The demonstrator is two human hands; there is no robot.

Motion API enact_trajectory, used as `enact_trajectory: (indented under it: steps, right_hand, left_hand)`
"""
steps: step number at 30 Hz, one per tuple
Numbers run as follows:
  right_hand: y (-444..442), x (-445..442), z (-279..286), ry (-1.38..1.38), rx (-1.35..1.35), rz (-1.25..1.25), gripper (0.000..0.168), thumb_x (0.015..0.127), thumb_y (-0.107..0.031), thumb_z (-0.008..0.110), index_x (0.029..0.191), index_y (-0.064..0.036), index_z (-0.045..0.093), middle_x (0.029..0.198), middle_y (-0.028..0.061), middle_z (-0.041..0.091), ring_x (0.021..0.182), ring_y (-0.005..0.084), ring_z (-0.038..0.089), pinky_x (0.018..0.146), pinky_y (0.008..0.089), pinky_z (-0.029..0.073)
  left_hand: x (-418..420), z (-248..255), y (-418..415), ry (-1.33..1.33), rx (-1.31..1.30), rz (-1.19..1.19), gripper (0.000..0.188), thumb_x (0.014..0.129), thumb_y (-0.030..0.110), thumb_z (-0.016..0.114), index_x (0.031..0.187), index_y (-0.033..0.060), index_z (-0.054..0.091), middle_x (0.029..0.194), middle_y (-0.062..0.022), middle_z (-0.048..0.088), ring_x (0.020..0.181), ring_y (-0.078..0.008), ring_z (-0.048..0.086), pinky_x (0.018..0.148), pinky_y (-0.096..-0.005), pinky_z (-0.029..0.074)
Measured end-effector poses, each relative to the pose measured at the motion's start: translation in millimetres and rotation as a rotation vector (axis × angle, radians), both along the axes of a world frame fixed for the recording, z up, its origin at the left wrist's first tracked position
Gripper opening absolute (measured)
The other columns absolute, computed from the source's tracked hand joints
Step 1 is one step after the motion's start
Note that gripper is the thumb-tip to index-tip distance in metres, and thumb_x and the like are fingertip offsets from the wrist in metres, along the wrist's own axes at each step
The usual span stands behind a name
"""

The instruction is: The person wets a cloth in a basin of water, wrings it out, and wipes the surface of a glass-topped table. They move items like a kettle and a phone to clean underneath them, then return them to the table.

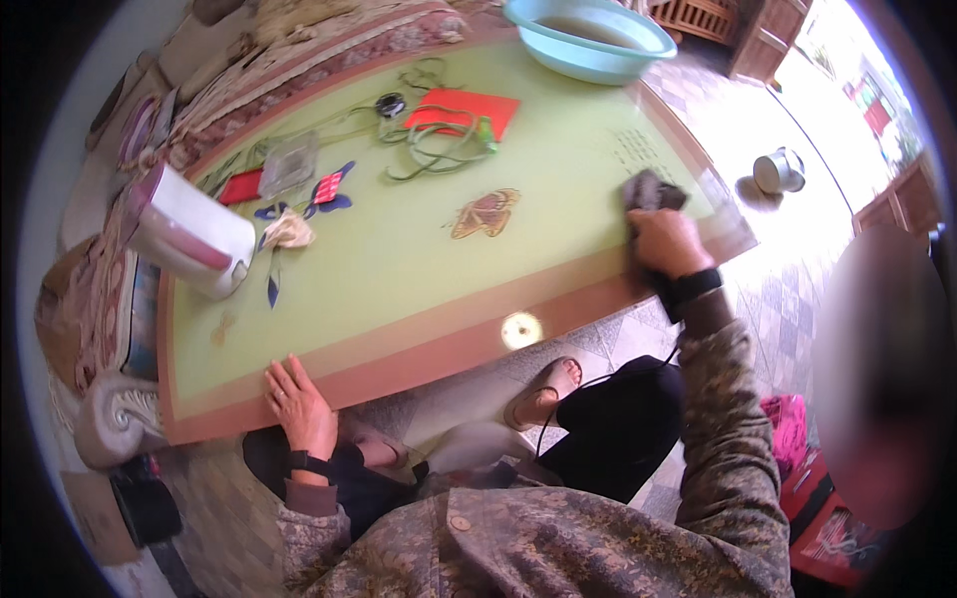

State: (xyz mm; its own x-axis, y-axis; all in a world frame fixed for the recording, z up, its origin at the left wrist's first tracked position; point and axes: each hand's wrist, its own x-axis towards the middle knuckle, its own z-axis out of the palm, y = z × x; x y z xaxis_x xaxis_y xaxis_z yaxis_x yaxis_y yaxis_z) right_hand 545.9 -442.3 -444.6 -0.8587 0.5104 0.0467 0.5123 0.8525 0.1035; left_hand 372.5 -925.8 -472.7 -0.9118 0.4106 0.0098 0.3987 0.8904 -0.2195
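My right hand (669, 243) grips a dark, crumpled cloth (652, 193) and presses it on the right end of the table, close to its front edge. Under it lies the glossy yellow-green tabletop (404, 261) with a reddish-brown border, a printed butterfly and blue flowers. On the front border at the left rests my left hand (301, 407), flat, its fingers apart and nothing in it. The cloth hides part of the tabletop and its border.
A light-blue basin (598, 56) holding murky liquid stands at the far right corner. At left are a white electric kettle (191, 232), a clear plastic box (289, 164) and crumpled tissue (290, 230). A red sheet (463, 112) and green cord (441, 153) lie behind. A metal pot (779, 170) is on the floor.
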Motion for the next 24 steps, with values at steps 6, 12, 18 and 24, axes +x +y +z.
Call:
enact_trajectory:
  steps: [6,12,18,24]
  right_hand:
    - [-182.4,-129.8,12.5,0.024,-0.065,0.571,0.013,0.071,-0.016,0.058,0.068,-0.008,0.066,0.068,0.0136,0.065,0.067,0.0279,0.066,0.058,0.0378,0.051]
    - [-215.2,-253.0,14.1,-0.059,-0.183,0.536,0.044,0.076,-0.013,0.047,0.117,-0.025,0.058,0.106,0.0145,0.062,0.102,0.0334,0.058,0.083,0.0474,0.047]
    - [-146.0,-310.6,-6.9,-0.042,-0.218,0.319,0.053,0.076,-0.013,0.046,0.126,-0.027,0.051,0.115,0.013,0.06,0.106,0.0328,0.056,0.086,0.0457,0.046]
    - [-190.5,-279.5,13.3,-0.223,-0.094,0.311,0.037,0.071,-0.012,0.05,0.105,-0.015,0.064,0.1,0.0156,0.064,0.095,0.0349,0.06,0.077,0.0461,0.049]
  left_hand:
    - [-4.3,-20.6,-15.4,-0.009,0.1,0.022,0.066,0.082,0.009,0.049,0.139,-0.0032,0.02,0.142,-0.0308,0.018,0.133,-0.0463,0.017,0.104,-0.0607,0.016]
    - [-7.0,-26.3,-18.7,0.006,0.156,-0.002,0.058,0.085,0.01,0.04,0.139,-0.0038,0.024,0.142,-0.0322,0.017,0.133,-0.0482,0.015,0.102,-0.0651,0.014]
    - [-7.7,-30.1,-17.6,0.035,0.192,-0.039,0.058,0.085,0.013,0.041,0.139,-0.0038,0.025,0.141,-0.0324,0.02,0.131,-0.0499,0.017,0.099,-0.0684,0.015]
    - [-7.6,-34.8,-18.2,0.104,0.225,-0.046,0.055,0.086,0.016,0.041,0.137,-0.0012,0.03,0.14,-0.032,0.024,0.13,-0.0504,0.02,0.098,-0.0693,0.016]
